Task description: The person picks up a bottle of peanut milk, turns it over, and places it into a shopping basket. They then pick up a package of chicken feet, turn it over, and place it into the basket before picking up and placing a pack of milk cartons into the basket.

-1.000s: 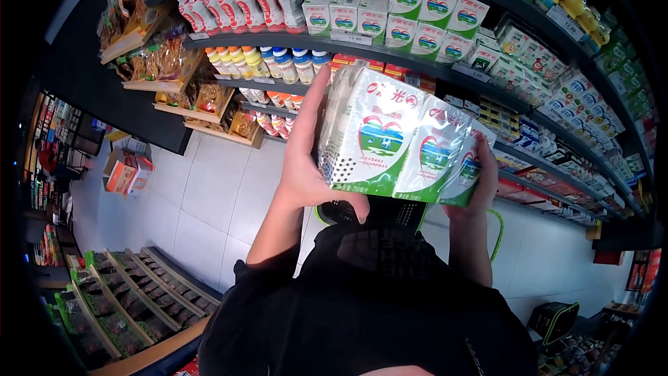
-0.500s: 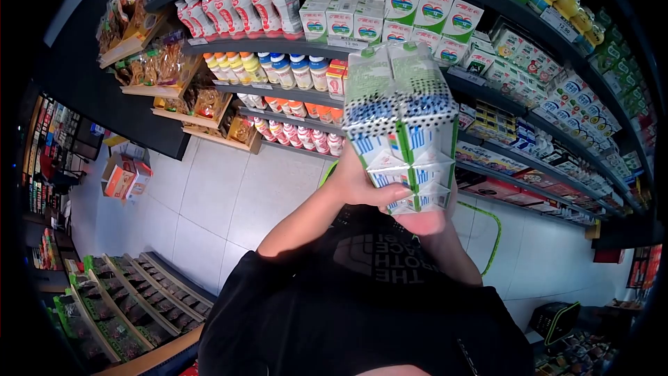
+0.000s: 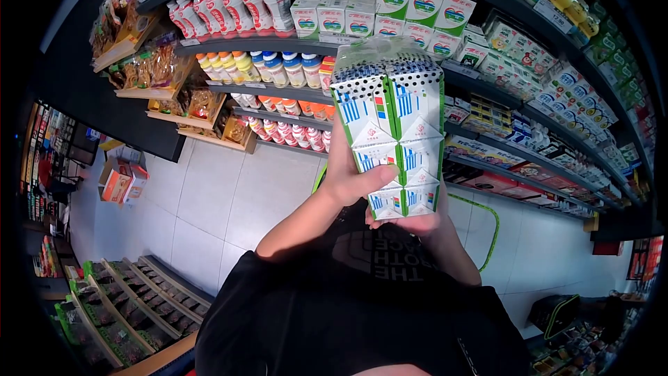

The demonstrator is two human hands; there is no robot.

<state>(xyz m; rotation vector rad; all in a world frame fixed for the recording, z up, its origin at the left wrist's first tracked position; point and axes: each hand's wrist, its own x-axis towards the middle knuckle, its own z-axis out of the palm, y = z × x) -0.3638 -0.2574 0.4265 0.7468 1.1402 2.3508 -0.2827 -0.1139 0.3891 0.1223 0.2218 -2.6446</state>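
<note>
A plastic-wrapped multipack of milk cartons [image 3: 421,118] is held up in front of my chest, its folded carton ends facing me. These ends are white with blue and green print, and a black-dotted band of wrap crosses the top. My left hand [image 3: 348,177] grips its left side, the thumb lying across the near face. Under the lower end is my right hand [image 3: 417,223], its palm supporting the pack; most of its fingers are hidden behind it. Past the pack, white-and-green milk boxes [image 3: 426,3] are stacked on the shelf.
Curved shelves [image 3: 313,47] ahead carry red-capped bottles [image 3: 276,3], small yogurt bottles [image 3: 240,66] and more cartons. Wooden trays [image 3: 160,87] of packaged food are at the left. A cardboard box [image 3: 122,177] stands beyond the tiled floor. A slatted rack [image 3: 132,313] is at lower left, a black basket [image 3: 553,313] at lower right.
The multipack has tilted so that its carton ends face me more fully and less of its top shows. Both hands have stayed on it. The view has shifted slightly.
</note>
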